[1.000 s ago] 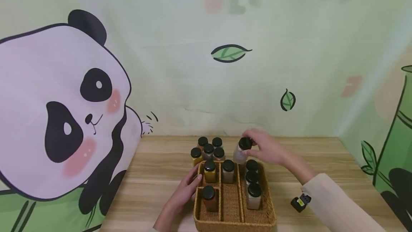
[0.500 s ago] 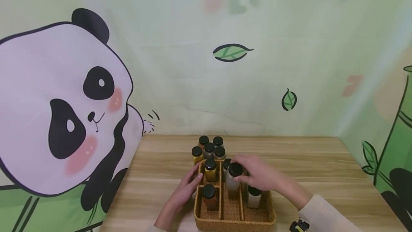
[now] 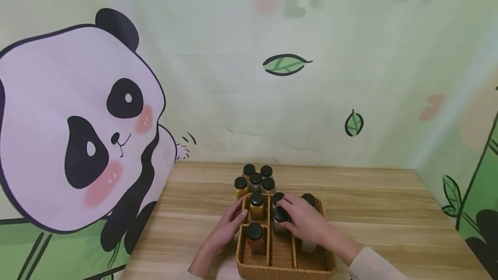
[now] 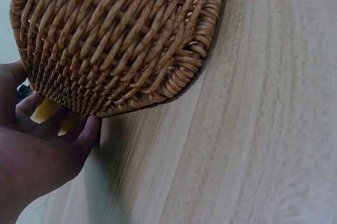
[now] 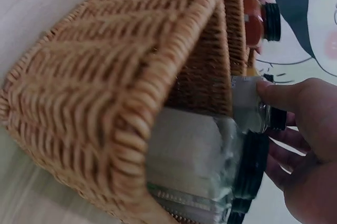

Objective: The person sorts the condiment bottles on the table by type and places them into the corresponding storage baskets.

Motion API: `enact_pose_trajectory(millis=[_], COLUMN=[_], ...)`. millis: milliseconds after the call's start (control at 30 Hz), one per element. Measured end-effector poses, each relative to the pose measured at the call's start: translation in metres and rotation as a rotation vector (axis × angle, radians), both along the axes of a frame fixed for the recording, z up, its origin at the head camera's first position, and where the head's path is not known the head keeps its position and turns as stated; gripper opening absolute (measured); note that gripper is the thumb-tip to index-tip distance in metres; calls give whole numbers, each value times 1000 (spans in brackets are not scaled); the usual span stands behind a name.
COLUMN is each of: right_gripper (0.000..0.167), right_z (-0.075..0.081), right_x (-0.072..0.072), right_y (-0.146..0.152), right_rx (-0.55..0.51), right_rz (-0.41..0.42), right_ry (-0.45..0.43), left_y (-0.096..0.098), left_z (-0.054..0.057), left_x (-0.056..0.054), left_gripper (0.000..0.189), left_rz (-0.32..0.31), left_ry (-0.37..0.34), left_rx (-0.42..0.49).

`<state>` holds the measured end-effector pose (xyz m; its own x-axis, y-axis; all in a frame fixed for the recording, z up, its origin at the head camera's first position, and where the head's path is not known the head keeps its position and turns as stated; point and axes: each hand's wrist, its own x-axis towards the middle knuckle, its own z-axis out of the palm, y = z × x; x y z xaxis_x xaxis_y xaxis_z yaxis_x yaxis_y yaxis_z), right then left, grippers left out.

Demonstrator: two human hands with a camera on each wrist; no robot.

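Near left in a divided wicker basket (image 3: 285,272), a black-capped jar with reddish-brown contents (image 3: 256,241) stands in its own compartment as a person's left hand (image 3: 225,229) rests, fingers spread, against the side wall. The right hand (image 3: 305,220) pinches a black-capped glass jar (image 3: 281,215) between thumb and fingers, now down in the middle compartment; a second earlier it was up by the far rim. Beyond, five more jars (image 3: 255,179) stay clustered before a panda-print backdrop (image 3: 218,77)
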<state>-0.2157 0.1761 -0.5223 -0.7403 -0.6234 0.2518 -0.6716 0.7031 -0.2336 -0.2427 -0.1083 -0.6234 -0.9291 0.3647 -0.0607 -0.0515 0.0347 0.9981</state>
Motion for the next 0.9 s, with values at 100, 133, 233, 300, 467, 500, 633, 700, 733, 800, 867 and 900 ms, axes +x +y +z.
enact_pose_trajectory(millis=[100,133,233,300,467,500,633,700,733,800,867,900], right_gripper=[42,42,43,43,44,45,48,50,50,50,49,48], right_z=[-4,-4,-6,-7,-10,-10,-9,-4,-1,7,16,19], right_x=[3,3,3,2,2,2,3,4,5,5,5,4], right_y=[-1,-1,-2,-4,-6,-6,-6,-5,-4,-1,7,12], right_rx=[12,16,36,50,72,74,69,56,43,-2,-83,-134], right_rz=[-15,-22,-40,-42,-33,-35,-41,-47,-50,-55,-67,-74], right_ry=[0,2,23,42,110,121,116,76,49,-22,-116,-160], left_y=[2,3,4,4,3,3,3,3,3,2,3,4], left_z=[0,0,1,3,7,7,7,7,6,6,5,5], left_x=[0,0,0,1,4,4,5,4,4,4,3,3], left_gripper=[69,69,69,69,69,69,70,69,69,68,67,68], left_rz=[-2,-1,-2,4,12,10,6,8,10,7,5,3], left_ry=[-2,-4,3,11,19,21,19,14,11,21,10,9], left_rx=[0,4,9,6,-4,-4,-6,-7,-6,-9,-8,-9])
